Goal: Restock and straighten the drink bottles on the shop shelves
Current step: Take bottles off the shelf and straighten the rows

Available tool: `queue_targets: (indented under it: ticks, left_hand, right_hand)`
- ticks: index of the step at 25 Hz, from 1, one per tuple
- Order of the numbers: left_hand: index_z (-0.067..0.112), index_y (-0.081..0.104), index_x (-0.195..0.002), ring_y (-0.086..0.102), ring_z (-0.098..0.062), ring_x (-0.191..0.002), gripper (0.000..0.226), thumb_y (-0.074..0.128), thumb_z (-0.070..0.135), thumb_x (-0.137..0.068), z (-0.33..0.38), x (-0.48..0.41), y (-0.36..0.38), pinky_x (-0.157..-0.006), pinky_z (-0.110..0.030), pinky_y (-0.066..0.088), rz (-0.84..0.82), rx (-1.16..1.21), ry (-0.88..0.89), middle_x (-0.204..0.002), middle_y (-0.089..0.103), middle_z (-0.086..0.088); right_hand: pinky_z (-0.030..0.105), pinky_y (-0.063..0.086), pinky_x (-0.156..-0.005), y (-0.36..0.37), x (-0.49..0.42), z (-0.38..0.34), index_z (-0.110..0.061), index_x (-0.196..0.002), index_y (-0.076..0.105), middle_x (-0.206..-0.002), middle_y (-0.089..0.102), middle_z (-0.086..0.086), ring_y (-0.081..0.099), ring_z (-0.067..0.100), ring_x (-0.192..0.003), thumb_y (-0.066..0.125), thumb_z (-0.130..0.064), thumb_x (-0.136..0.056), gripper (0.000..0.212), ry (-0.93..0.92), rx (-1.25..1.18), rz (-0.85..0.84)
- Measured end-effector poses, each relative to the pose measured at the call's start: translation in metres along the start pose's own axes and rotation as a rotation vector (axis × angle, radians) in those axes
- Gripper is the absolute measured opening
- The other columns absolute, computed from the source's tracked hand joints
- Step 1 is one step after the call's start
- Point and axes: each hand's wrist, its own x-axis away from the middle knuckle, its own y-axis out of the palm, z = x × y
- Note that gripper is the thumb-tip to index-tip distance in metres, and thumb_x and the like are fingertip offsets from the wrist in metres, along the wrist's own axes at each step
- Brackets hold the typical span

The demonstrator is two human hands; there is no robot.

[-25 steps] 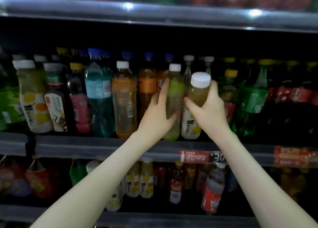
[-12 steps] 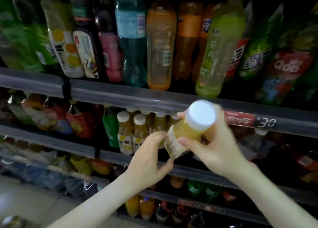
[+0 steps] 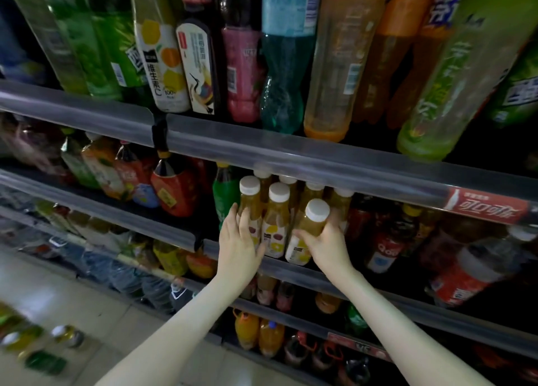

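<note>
Green and yellow floor bottles [image 3: 43, 348]: far left of the held juice bottle and lower, on pale tiles, too blurred to read
Red-labelled bottles [image 3: 174, 193]: left of the held juice bottle, on the same shelf level, leaning
Green bottle [image 3: 223, 196]: left of the held juice bottle, just beside the outer juice bottle
Left hand [image 3: 239, 246]: left of the held juice bottle, fingers straight and slightly apart, laid flat against the outer juice bottle, gripping nothing
Outer juice bottle [image 3: 252, 203]: two places left of the held juice bottle, upright, white cap
Middle juice bottle [image 3: 277, 219]: just beside the held juice bottle on its left, upright
Shelf rail [image 3: 291, 270]: directly below the held juice bottle
Held juice bottle [image 3: 313, 224]: front row, white cap, tilted; cannot tell whether its base rests on the shelf
Right hand [image 3: 327, 247]: fingers and thumb clamped round the held juice bottle's lower body
Dark red-labelled bottles [image 3: 387, 240]: right of the held juice bottle, same level
Red price tag [image 3: 489, 208]: above and right of the held juice bottle
</note>
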Motion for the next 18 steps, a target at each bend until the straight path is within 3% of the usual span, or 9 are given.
queue_targets:
  ticks: [4,7,10,12,14,18]
  left_hand:
    - [0.003,0.027,-0.138,0.045,-0.058,-0.113,0.096,0.084,0.034,-0.066,0.005,-0.008,0.021,-0.092,-0.061,0.041,-0.048,-0.014,-0.026,-0.130,0.038,-0.041]
    - [0.003,0.034,-0.134,0.048,-0.055,-0.106,0.091,0.082,0.041,-0.066,0.007,-0.011,0.026,-0.088,-0.059,0.045,-0.079,-0.091,-0.040,-0.126,0.041,-0.041]
    - [0.004,0.035,-0.133,0.046,-0.055,-0.111,0.087,0.082,0.037,-0.068,0.011,-0.010,0.021,-0.089,-0.061,0.045,-0.069,-0.108,-0.025,-0.131,0.038,-0.040]
    - [0.005,0.034,-0.134,0.037,-0.054,-0.125,0.082,0.078,0.029,-0.069,0.025,-0.002,0.010,-0.095,-0.066,0.037,-0.037,-0.087,-0.030,-0.141,0.030,-0.035]
    - [0.007,0.030,-0.136,0.022,-0.048,-0.136,0.069,0.063,0.024,-0.078,0.049,0.001,-0.013,-0.104,-0.068,0.027,0.088,0.024,0.121,-0.148,0.016,-0.027]
    - [0.011,0.033,-0.133,0.032,-0.036,-0.132,0.048,0.055,0.007,-0.090,0.095,-0.053,-0.092,-0.112,-0.041,0.025,0.404,0.287,0.482,-0.143,0.023,-0.023]
  right_hand:
    - [0.026,0.038,-0.096,0.012,-0.013,0.009,-0.010,-0.134,0.032,-0.133,0.047,0.006,0.047,0.020,-0.123,0.072,-0.029,-0.083,0.067,-0.039,0.201,-0.073]
    - [0.034,0.040,-0.100,0.015,-0.012,0.016,-0.006,-0.138,0.028,-0.138,0.038,0.011,0.039,0.025,-0.129,0.068,-0.037,-0.084,0.073,-0.069,0.419,-0.005]
    - [0.032,0.042,-0.094,0.011,-0.014,0.013,-0.009,-0.146,0.015,-0.145,0.033,0.013,0.042,0.026,-0.128,0.062,-0.037,-0.089,0.079,0.006,0.501,-0.043]
    - [0.031,0.042,-0.095,0.006,-0.001,0.002,-0.014,-0.150,0.000,-0.148,0.028,0.014,0.041,0.025,-0.128,0.061,-0.033,-0.091,0.087,-0.013,0.579,-0.021]
    - [0.033,0.040,-0.104,-0.005,0.023,-0.021,-0.015,-0.152,0.002,-0.147,0.030,0.013,0.036,0.023,-0.133,0.060,-0.027,-0.092,0.084,-0.167,0.526,0.025]
    - [0.028,0.046,-0.099,-0.049,0.045,-0.094,-0.004,-0.135,0.046,-0.125,0.058,0.009,0.054,0.016,-0.116,0.052,-0.017,-0.094,0.043,-0.757,0.424,0.262]
